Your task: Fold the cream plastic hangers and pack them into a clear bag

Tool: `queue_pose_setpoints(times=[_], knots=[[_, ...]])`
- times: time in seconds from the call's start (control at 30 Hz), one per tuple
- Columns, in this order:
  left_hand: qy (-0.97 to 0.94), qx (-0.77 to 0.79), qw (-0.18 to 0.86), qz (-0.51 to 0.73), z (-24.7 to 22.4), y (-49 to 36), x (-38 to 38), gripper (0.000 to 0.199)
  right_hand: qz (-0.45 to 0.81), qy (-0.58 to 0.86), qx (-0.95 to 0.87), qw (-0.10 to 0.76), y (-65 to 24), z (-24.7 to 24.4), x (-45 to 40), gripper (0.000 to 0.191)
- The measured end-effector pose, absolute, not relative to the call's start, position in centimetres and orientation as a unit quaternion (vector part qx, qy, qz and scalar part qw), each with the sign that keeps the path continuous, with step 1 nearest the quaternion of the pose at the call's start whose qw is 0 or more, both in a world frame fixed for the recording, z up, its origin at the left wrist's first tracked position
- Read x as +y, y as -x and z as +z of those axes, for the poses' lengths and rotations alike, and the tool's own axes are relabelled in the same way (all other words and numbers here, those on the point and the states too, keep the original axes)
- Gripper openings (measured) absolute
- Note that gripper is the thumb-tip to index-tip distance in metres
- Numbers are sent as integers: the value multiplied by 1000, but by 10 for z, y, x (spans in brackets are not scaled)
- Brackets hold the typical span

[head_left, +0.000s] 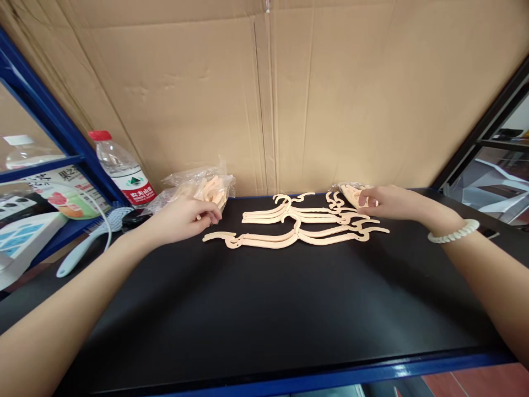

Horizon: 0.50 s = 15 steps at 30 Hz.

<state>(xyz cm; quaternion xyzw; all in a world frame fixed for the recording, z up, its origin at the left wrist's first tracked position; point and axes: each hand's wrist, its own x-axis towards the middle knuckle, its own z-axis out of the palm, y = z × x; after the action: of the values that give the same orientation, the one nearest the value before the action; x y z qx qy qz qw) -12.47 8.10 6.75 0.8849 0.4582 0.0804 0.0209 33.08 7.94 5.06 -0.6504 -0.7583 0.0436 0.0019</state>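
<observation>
My left hand point(188, 218) is beside a clear plastic bag point(215, 187) of beige plastic pieces at the back left. Its fingers are curled together, and what they hold, if anything, is hidden. On the right, my right hand point(386, 201) is at a second clear bag point(351, 190) of similar pieces, with its fingers bent in and its grip hidden from view. Between them lies a beige folding clothes hanger point(273, 240), spread out with its hook upward. Behind it are more hanger arms point(264, 216) and loose curved pieces point(301, 198).
Cardboard point(185, 99) stands behind the black tabletop point(264, 309), which has a blue front edge. To the left are a red-capped water bottle point(124, 171), a light blue brush point(88, 242) and a blue shelf frame point(45, 105). A dark rack point(475, 149) is on the right.
</observation>
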Motion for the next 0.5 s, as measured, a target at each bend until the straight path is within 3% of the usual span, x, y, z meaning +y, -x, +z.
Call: queue_pose_setpoints(times=[0.27,0.5], knots=[[-887,454,2,85,63,134,84,31,-33,676,-730,88,-327,44,82,33],[-898,427,-61,84,55,127,84,34,-59,667,-733,122,-317,44,80,24]])
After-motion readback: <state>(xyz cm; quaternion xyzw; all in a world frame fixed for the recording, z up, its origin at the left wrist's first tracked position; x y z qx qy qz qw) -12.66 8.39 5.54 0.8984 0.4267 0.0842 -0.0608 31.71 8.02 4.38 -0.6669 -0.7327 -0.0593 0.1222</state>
